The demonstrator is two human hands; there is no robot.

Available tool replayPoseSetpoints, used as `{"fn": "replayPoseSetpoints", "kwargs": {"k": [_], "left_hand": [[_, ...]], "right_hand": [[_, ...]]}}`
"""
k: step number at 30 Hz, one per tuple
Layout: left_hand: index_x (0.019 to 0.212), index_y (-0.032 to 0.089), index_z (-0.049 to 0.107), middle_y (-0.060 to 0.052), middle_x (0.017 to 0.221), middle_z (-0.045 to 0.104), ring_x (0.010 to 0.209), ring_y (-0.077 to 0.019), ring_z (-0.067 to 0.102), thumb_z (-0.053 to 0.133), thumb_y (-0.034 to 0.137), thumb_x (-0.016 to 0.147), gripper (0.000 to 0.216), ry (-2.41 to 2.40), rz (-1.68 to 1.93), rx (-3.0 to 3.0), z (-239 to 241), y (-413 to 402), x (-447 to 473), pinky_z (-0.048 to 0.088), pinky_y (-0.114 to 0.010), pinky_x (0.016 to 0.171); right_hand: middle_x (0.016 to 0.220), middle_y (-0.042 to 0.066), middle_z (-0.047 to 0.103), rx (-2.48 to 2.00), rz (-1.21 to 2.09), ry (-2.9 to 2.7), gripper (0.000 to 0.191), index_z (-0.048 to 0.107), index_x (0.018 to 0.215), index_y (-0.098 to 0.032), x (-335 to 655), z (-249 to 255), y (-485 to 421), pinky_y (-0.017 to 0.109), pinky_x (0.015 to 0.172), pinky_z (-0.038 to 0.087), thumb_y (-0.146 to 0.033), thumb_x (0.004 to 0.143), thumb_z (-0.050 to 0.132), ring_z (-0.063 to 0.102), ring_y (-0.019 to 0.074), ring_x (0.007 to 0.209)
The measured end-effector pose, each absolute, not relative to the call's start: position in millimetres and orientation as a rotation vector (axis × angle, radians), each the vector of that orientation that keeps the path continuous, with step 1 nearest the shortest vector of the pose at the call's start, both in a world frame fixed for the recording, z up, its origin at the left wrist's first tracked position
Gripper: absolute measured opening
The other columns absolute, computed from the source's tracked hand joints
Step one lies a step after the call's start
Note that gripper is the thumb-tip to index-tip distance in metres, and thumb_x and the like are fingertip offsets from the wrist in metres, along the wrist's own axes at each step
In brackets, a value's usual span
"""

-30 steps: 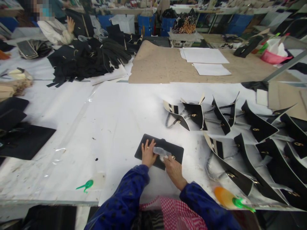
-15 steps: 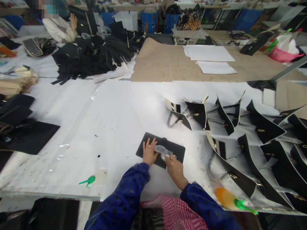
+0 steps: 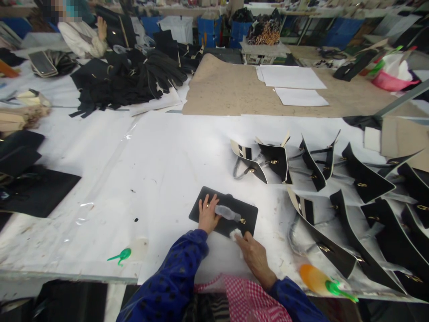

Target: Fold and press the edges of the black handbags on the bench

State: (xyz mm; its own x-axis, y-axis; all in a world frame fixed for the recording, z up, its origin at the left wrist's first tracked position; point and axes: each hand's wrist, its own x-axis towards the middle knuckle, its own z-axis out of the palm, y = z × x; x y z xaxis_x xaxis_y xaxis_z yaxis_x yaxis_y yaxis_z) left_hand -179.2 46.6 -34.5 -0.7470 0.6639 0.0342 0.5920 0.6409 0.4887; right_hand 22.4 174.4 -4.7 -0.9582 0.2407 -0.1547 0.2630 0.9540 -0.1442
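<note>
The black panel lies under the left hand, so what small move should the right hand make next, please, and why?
I would probably draw the white wad along the near edge of the panel: the right hand pinches it there, while the left hand lies spread on top, seemingly steadying it.

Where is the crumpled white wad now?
In the head view, the wad is just right of centre, in the right hand, at the near edge of the black rectangular panel.

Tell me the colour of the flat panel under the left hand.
The flat panel under the left hand is black; the head view shows it best.
</note>
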Motion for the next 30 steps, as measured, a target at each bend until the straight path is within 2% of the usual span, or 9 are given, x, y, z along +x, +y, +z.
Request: {"fn": "replayPoseSetpoints", "kwargs": {"k": [4,11,17,21,27,30], "left_hand": [[0.134,0.019,0.052,-0.011,0.151,0.041,0.145,-0.0322,0.026,0.061,0.035,0.091,0.047,2.713,0.726,1.044,-36,47,-179,0.017,-0.062,0.117],[0.135,0.020,0.051,-0.010,0.151,0.041,0.145,-0.0323,0.026,0.061,0.033,0.090,0.048,2.711,0.716,1.059,-35,47,-179,0.018,-0.062,0.116],[0.134,0.020,0.052,-0.010,0.151,0.041,0.144,-0.0325,0.027,0.061,0.032,0.091,0.047,2.709,0.715,1.063,-34,46,-178,0.018,-0.062,0.116],[0.135,0.020,0.051,-0.010,0.152,0.040,0.145,-0.0327,0.025,0.061,0.033,0.091,0.047,2.702,0.725,1.061,-34,45,-179,0.017,-0.062,0.116],[0.134,0.019,0.052,-0.011,0.151,0.041,0.144,-0.0324,0.027,0.061,0.035,0.091,0.047,2.699,0.727,1.061,-34,45,-179,0.018,-0.062,0.116],[0.134,0.019,0.052,-0.010,0.151,0.041,0.145,-0.0324,0.027,0.061,0.035,0.090,0.048,2.708,0.720,1.059,-35,45,-179,0.018,-0.062,0.116]], "right_hand": [[0.078,0.000,0.061,0.555,-0.159,2.949,0.024,0.066,0.115,-0.018,41,0,203,0.020,0.045,0.037,-0.027,0.100,0.050,0.055,0.0085,0.054],[0.099,0.003,0.063,0.483,-0.183,2.974,0.020,0.059,0.116,-0.018,-18,-8,176,0.024,0.060,0.052,-0.026,0.099,0.054,0.061,0.0116,0.073],[0.085,0.000,0.061,0.566,-0.136,2.939,0.018,0.060,0.113,-0.017,-1,-2,182,0.021,0.051,0.045,-0.027,0.098,0.055,0.054,0.0087,0.059],[0.093,0.001,0.062,0.557,-0.115,2.936,0.019,0.059,0.114,-0.017,-5,-2,180,0.022,0.055,0.048,-0.025,0.098,0.054,0.056,0.0095,0.064],[0.086,-0.001,0.061,0.549,-0.103,2.912,0.017,0.060,0.112,-0.017,-5,-1,182,0.021,0.051,0.045,-0.025,0.098,0.055,0.053,0.0082,0.058],[0.092,0.001,0.062,0.526,-0.116,2.925,0.018,0.059,0.114,-0.016,-20,-4,173,0.023,0.055,0.050,-0.025,0.098,0.055,0.058,0.0098,0.065]]}}
